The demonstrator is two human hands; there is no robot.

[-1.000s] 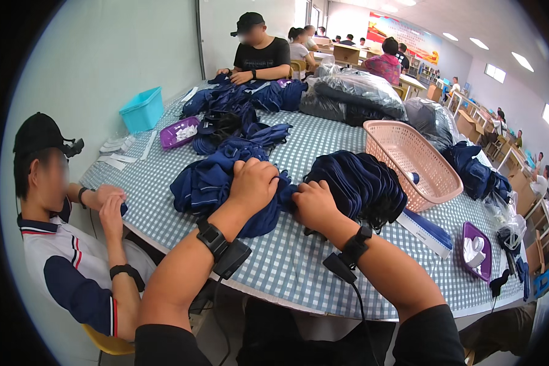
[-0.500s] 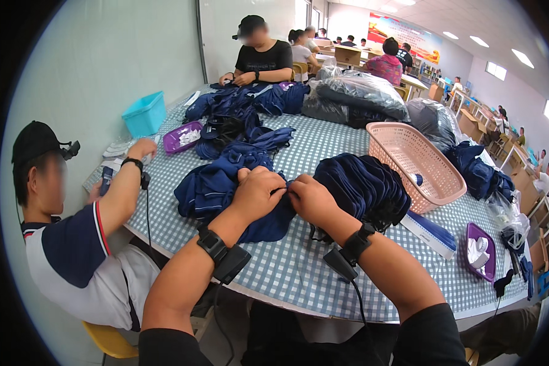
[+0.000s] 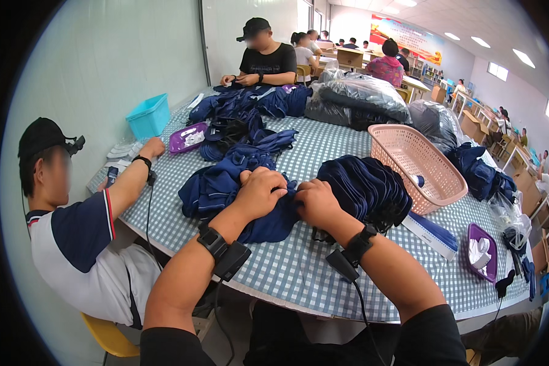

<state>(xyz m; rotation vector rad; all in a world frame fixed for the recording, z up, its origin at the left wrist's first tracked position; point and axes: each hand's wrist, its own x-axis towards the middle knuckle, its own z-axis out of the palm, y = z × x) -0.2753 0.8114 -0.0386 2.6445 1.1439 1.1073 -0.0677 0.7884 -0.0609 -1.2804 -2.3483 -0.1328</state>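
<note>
The left hand (image 3: 262, 194) and right hand (image 3: 317, 202) have drawn slightly apart since half a second ago. The left's curled fingers grip navy cloth (image 3: 271, 224), nine o'clock from stacked navy pieces (image 3: 366, 188); the right, nearly closed, meets its edge, hold unclear.

Basically, on the table (image 3: 299, 283) there's a cloth heap (image 3: 202, 194), with a stack (image 3: 366, 189) just right of it and a basket (image 3: 434, 200) further right, slightly behind. Bags (image 3: 363, 100) further back, bin (image 3: 149, 121) back left, one tray (image 3: 491, 245) front right.
</note>
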